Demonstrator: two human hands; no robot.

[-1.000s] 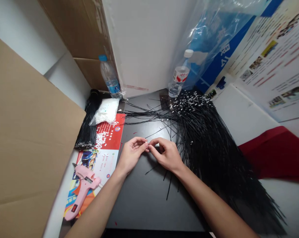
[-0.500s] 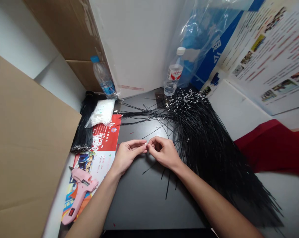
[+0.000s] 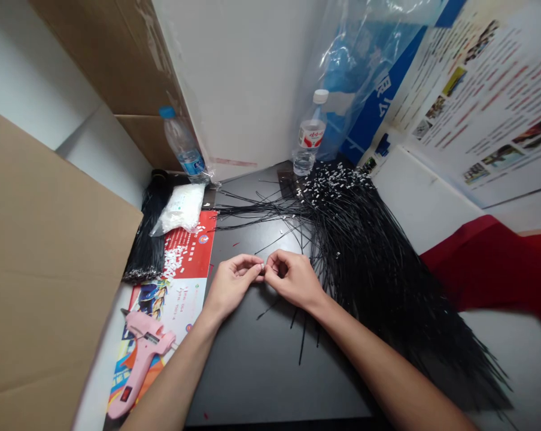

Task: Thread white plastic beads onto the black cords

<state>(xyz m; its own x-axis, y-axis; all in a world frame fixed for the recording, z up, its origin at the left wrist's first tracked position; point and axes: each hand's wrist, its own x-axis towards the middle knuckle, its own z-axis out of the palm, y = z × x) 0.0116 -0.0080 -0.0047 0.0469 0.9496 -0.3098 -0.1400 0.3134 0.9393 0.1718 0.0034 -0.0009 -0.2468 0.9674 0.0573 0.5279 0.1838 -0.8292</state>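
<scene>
Our left hand (image 3: 231,286) and right hand (image 3: 294,279) pinch a tiny white plastic piece (image 3: 262,263) between nearly closed fingertips (image 3: 255,264), just left of the heap of black cable ties (image 3: 369,281) on the dark tabletop (image 3: 261,371). Far left, a bag of white pieces (image 3: 179,208) lies by a red printed flyer (image 3: 192,245); near left sits a pink hot glue gun (image 3: 141,364). We cannot read the flyer's small print or the red label on the water bottle (image 3: 310,133).

Cable tie heap (image 3: 378,281) on right of desk (image 3: 252,377); hot glue gun (image 3: 140,365) on leaflet (image 3: 192,236), left; water bottle (image 3: 309,134) behind heap, second water bottle (image 3: 183,146) behind leaflet.
</scene>
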